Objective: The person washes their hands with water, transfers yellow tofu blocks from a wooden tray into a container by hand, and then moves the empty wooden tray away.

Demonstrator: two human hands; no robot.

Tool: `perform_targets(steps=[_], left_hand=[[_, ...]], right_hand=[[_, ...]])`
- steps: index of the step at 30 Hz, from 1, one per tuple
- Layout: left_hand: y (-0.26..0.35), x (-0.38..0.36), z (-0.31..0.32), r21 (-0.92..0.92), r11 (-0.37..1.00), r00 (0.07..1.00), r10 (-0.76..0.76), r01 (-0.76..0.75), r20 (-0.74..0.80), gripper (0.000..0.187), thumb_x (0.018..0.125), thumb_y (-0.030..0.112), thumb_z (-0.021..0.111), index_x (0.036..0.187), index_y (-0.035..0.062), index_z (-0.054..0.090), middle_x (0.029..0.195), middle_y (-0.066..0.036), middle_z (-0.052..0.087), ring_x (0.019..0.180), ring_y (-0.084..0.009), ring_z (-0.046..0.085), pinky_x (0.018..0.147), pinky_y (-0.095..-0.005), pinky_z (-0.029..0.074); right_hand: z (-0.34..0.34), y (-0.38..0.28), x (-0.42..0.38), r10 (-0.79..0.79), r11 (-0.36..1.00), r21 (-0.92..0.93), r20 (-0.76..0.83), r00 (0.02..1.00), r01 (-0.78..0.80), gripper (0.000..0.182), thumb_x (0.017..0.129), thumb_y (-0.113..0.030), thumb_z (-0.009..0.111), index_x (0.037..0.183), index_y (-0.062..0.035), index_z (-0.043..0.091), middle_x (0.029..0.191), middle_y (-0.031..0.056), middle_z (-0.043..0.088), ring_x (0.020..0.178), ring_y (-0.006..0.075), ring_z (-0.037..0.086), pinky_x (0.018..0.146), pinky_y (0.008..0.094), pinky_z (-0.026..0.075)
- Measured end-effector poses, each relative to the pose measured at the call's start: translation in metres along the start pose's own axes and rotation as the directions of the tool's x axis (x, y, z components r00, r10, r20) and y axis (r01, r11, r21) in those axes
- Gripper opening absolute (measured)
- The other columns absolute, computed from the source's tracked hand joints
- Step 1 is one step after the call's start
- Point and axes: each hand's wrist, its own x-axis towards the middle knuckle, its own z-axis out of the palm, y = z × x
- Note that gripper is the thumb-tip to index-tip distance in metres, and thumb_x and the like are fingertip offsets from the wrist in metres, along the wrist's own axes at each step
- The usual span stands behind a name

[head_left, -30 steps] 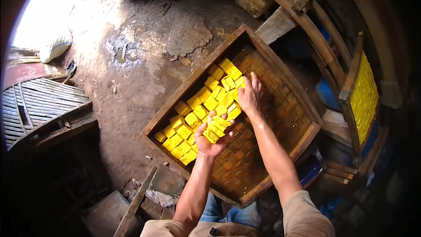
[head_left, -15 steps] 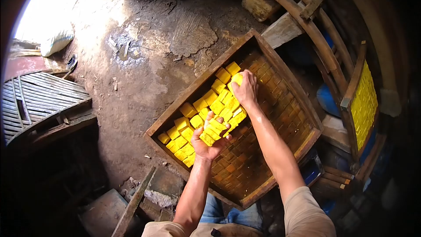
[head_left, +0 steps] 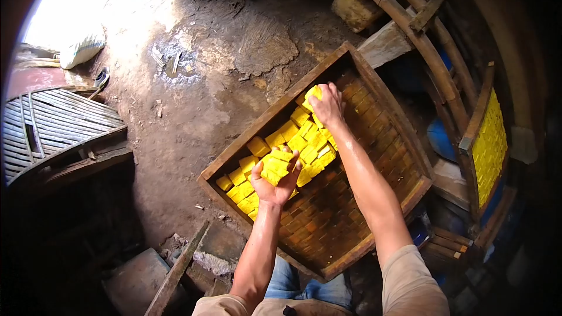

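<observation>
My left hand (head_left: 273, 190) is palm up, its fingers curled around a small stack of yellow tofu blocks (head_left: 276, 167). It hovers over the near-left part of a wooden-framed tray with a woven bottom (head_left: 363, 187). Farther up, near the tray's far corner, my right hand (head_left: 329, 105) grips a yellow tofu piece (head_left: 314, 96) between thumb and fingers. Rows of tofu blocks (head_left: 309, 140) lie along the tray's left side, partly hidden beneath my left hand.
Another frame filled with yellow blocks (head_left: 490, 146) leans at the right, beside curved bamboo poles (head_left: 404, 20). A slatted bamboo rack (head_left: 64, 129) stands at the left. A wooden stick (head_left: 178, 269) slants near the tray's lower-left corner. A dirt floor (head_left: 181, 117) lies beyond.
My left hand has risen slightly up and left, tilting its tofu stack. My right hand has shifted a little toward the tray's far-left edge with its piece. The whole view has shifted slightly.
</observation>
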Motion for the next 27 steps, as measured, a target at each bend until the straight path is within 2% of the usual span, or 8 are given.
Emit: perform_targets(steps=[8,11,15,16,19,21,24,27], left_hand=[[-0.013,0.028,0.011,-0.116,0.992,0.996,0.042,-0.051,-0.084,0.041,0.081,0.040,0.052,0.114,0.0191,0.065,0.113,-0.014,0.065,0.123,-0.0376,0.050,0.109,-0.0588,0.026],[-0.027,0.027,0.010,-0.206,0.976,0.997,0.073,-0.076,-0.022,0.042,0.085,0.038,0.052,0.120,0.0160,0.060,0.121,-0.015,0.062,0.125,-0.0366,0.051,0.107,-0.0554,0.034],[-0.060,0.013,-0.001,0.142,0.969,0.979,0.196,-0.202,0.053,0.054,0.094,0.044,0.044,0.132,0.0065,0.049,0.125,-0.018,0.060,0.121,-0.0332,0.053,0.108,-0.0445,0.038],[-0.059,0.012,-0.013,0.166,0.965,0.979,0.206,-0.202,-0.007,0.056,0.092,0.049,0.046,0.130,0.0075,0.051,0.126,-0.017,0.060,0.121,-0.0327,0.053,0.108,-0.0446,0.039],[-0.045,-0.005,-0.019,0.015,0.995,0.987,0.099,-0.098,-0.126,0.052,0.083,0.054,0.054,0.120,0.0178,0.057,0.121,-0.013,0.061,0.116,-0.0397,0.054,0.103,-0.0589,0.038],[-0.036,-0.014,-0.023,-0.062,0.998,0.991,0.024,-0.033,-0.131,0.054,0.081,0.058,0.053,0.122,0.0224,0.057,0.123,-0.012,0.060,0.118,-0.0397,0.052,0.099,-0.0686,0.035],[-0.035,-0.023,-0.014,-0.077,0.996,0.998,-0.046,0.042,-0.042,0.058,0.081,0.062,0.052,0.124,0.0245,0.057,0.124,-0.013,0.059,0.117,-0.0402,0.051,0.095,-0.0708,0.036],[-0.037,-0.034,-0.009,-0.141,0.981,0.988,-0.117,0.131,0.105,0.060,0.080,0.064,0.053,0.126,0.0255,0.056,0.124,-0.014,0.056,0.115,-0.0412,0.049,0.092,-0.0703,0.039]], right_hand=[[-0.031,0.017,-0.041,-0.295,0.635,0.719,-0.111,0.949,0.282,0.045,0.068,-0.013,0.069,0.106,-0.0041,0.048,0.093,0.0079,0.055,0.087,0.0220,0.057,0.082,0.0355,0.049],[-0.059,0.010,-0.111,-0.300,0.733,0.639,-0.003,0.954,0.233,0.049,0.066,-0.014,0.071,0.108,-0.0036,0.049,0.094,0.0117,0.058,0.088,0.0250,0.059,0.083,0.0368,0.050],[-0.036,-0.006,-0.175,-0.281,0.931,0.256,0.043,0.959,0.262,0.065,0.063,-0.020,0.078,0.119,-0.0025,0.051,0.111,0.0209,0.057,0.104,0.0362,0.056,0.092,0.0450,0.047],[-0.036,-0.007,-0.180,-0.345,0.908,0.267,0.038,0.938,0.323,0.062,0.064,-0.021,0.079,0.118,-0.0025,0.054,0.105,0.0191,0.061,0.101,0.0351,0.058,0.091,0.0440,0.048],[-0.041,0.030,-0.160,-0.082,0.689,0.709,0.283,0.956,-0.151,0.040,0.077,-0.021,0.071,0.110,-0.0016,0.063,0.098,0.0165,0.068,0.099,0.0337,0.063,0.087,0.0431,0.049],[-0.019,0.080,-0.133,-0.259,0.947,0.096,-0.339,0.904,0.307,0.035,0.085,-0.018,0.066,0.112,0.0038,0.062,0.122,0.0209,0.061,0.114,0.0350,0.056,0.100,0.0438,0.041],[0.013,0.092,-0.125,-0.268,0.963,-0.132,-0.345,0.900,0.236,0.042,0.088,-0.012,0.062,0.125,0.0058,0.055,0.132,0.0222,0.054,0.124,0.0404,0.047,0.107,0.0474,0.036],[0.010,0.075,-0.139,-0.105,0.977,0.143,-0.333,0.937,0.160,0.027,0.082,-0.002,0.067,0.107,0.0028,0.058,0.111,0.0162,0.063,0.106,0.0348,0.059,0.094,0.0403,0.047]])
